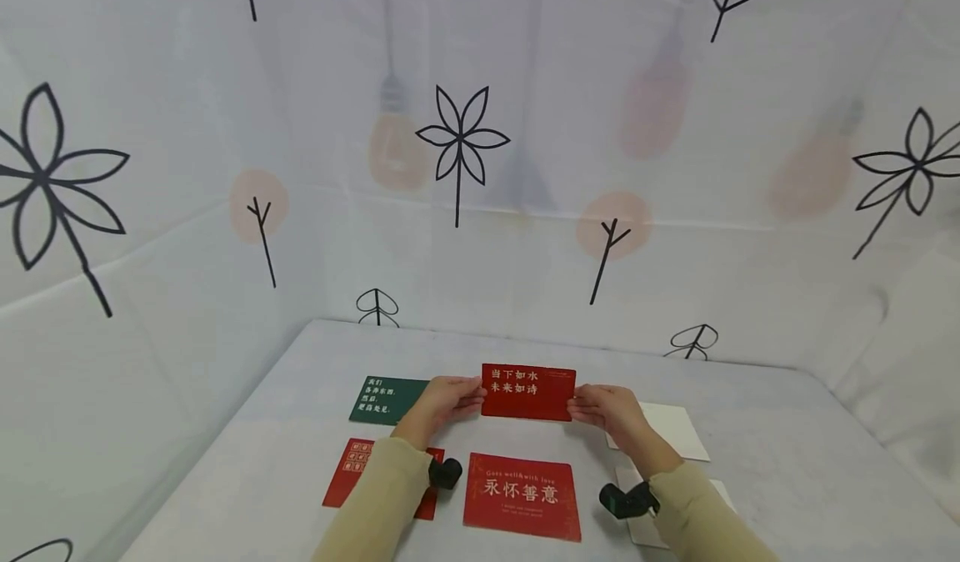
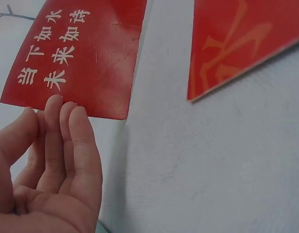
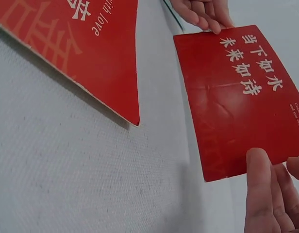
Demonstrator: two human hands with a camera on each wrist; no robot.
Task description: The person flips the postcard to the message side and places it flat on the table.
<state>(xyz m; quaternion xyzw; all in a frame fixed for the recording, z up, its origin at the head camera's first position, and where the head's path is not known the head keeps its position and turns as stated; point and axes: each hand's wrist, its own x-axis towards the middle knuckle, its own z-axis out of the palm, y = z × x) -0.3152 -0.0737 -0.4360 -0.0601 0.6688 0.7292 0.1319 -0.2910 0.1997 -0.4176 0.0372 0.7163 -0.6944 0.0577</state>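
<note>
A red card (image 1: pixel 528 406) with two lines of white characters is held up between both hands, its printed face towards me. My left hand (image 1: pixel 448 399) pinches its left edge, thumb and fingertips (image 2: pixel 77 119) at the border. At the opposite edge, my right hand (image 1: pixel 611 408) pinches it the same way, with a fingertip (image 3: pixel 257 158) over the face in the right wrist view. Faint creases cross the card's surface. Nearer to me, a second red card (image 1: pixel 522 495) with large white characters lies on the table between my forearms.
A green card (image 1: pixel 387 399) lies at the left, partly behind my left hand. In front of it, another red card (image 1: pixel 341 479) is partly covered by my left sleeve. White cards (image 1: pixel 671 429) lie under and beside my right arm. A patterned white cloth (image 1: pixel 510 278) hangs behind the table.
</note>
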